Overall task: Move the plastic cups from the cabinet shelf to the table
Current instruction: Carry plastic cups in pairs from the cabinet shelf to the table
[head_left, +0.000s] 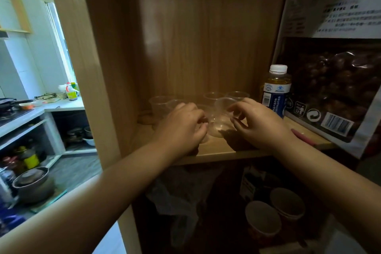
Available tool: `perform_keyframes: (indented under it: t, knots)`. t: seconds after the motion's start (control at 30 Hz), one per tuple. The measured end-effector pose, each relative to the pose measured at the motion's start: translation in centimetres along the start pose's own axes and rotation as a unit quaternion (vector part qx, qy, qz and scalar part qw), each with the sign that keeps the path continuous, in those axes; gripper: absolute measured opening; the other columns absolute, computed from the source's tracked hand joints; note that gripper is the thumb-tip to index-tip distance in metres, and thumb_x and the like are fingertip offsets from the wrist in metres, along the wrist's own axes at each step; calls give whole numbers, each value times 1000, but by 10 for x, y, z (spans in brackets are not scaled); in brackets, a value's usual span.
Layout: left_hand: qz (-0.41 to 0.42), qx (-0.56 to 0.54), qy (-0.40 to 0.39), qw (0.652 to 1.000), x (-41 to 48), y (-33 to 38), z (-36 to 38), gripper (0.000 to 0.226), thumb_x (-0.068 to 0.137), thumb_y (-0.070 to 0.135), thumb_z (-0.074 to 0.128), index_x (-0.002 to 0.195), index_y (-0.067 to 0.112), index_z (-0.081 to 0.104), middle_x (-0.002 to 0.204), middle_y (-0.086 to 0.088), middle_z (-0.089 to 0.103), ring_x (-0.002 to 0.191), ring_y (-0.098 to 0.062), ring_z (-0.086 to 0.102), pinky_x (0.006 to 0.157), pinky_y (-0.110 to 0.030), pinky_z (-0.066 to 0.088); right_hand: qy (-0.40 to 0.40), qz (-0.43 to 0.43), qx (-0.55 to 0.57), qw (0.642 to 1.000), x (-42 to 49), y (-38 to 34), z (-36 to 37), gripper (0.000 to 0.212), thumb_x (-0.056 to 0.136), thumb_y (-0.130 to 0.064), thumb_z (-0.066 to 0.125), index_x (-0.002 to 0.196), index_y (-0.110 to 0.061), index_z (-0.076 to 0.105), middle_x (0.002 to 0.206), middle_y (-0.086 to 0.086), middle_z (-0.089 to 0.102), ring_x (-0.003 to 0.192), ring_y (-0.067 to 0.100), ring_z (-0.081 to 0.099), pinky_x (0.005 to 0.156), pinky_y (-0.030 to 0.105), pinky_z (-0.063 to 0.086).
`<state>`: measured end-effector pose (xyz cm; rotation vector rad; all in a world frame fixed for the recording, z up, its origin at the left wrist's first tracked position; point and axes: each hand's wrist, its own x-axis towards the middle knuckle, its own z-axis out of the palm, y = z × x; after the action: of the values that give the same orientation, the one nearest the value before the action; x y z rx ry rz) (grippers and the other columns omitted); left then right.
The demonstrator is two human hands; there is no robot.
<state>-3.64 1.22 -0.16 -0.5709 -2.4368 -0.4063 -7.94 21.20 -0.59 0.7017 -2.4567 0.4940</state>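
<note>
Plastic cups (158, 105) stand in a loose cluster on the cabinet shelf (216, 150), at the middle of the frame, just beyond both hands. One clear cup (221, 117) is tilted, its mouth leaning toward the upper left of the frame and its base toward the shelf's front edge; it lies directly between the two hands. The right hand (257, 123) pinches that tilted cup by its rim, thumb and fingertips closed narrowly on the thin wall. The left hand (183, 128) is curled over another cup low on the shelf, but its fingers hide the contact, so I cannot tell whether it is gripping or only touching. Of the two, the right hand looks closer to lifting something away, and the coming pull would likely run back toward the bottom of the frame.

Further cups stand behind, toward the back panel; they are transparent and dim, so their count is hard to make out. A bottle (275, 90) with a white cap stands just right of the right hand, beside a large bag (334, 88). No table shows in this view.
</note>
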Motion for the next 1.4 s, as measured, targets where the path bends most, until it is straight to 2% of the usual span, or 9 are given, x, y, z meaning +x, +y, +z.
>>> perform_keyframes:
  t: [0.2,0.43,0.5,0.6,0.7,0.83,1.17,1.3,1.4]
  knots:
    - [14,-7,3,1000,-13,2,-17,15,88,31,53,95,24,64,92,8,55,89,-6,46,66,-14,35,-23,20,77,997,-12,-20,-19,10,86,-29,57,95,-31,60,98,-13,53,83,3,55,67,22,51]
    - [8,-15,23,1000,-68,0,-66,15,86,29,55,88,17,64,86,3,57,82,-12,49,66,-25,39,-15,-35,131,991,-37,-83,-42,13,77,-40,52,87,-36,60,92,-15,54,84,-1,55,66,22,52]
    - [-4,2,37,999,-93,-3,-84,15,84,27,56,84,13,64,84,0,59,80,-15,51,69,-29,41,-15,-54,121,991,-42,-108,-42,10,81,-36,56,88,-33,62,91,-16,54,82,0,55,65,23,53]
    - [-27,13,65,997,-136,-9,-117,16,82,25,55,79,12,64,77,4,55,74,-13,46,66,-22,32,-10,-98,104,990,-48,-154,-38,9,84,-23,62,88,-31,65,88,-17,54,77,3,57,64,20,51]
    - [-50,35,78,995,-185,-21,-160,14,84,24,55,80,16,65,75,9,54,70,-10,46,64,-20,31,-3,-136,112,984,-56,-216,-33,5,82,-23,65,83,-27,68,83,-14,57,74,2,56,60,13,44]
    - [-90,79,92,989,-269,-45,-227,11,84,22,58,79,15,65,73,7,55,70,-13,50,63,-22,32,-14,-181,200,963,-71,-317,-17,4,82,-18,67,80,-15,70,81,-2,58,65,9,59,60,26,47]
    - [-245,179,75,950,-538,-71,-412,11,82,23,59,81,14,66,77,0,59,77,-19,53,70,-32,40,-109,-308,304,895,-154,-610,38,18,81,-32,55,82,-19,67,82,-7,58,69,6,59,64,26,48]
    - [-304,219,68,925,-640,-59,-476,11,85,23,57,83,15,64,76,3,54,78,-14,47,70,-26,35,-143,-363,329,860,-196,-714,52,10,84,-28,60,85,-22,69,82,-11,56,73,3,57,65,16,43]
    - [-352,234,77,903,-703,-47,-516,11,86,24,54,83,18,63,76,7,53,76,-8,44,65,-20,34,-162,-396,354,832,-227,-779,56,11,84,-30,60,86,-24,68,84,-13,57,74,2,57,66,17,45]
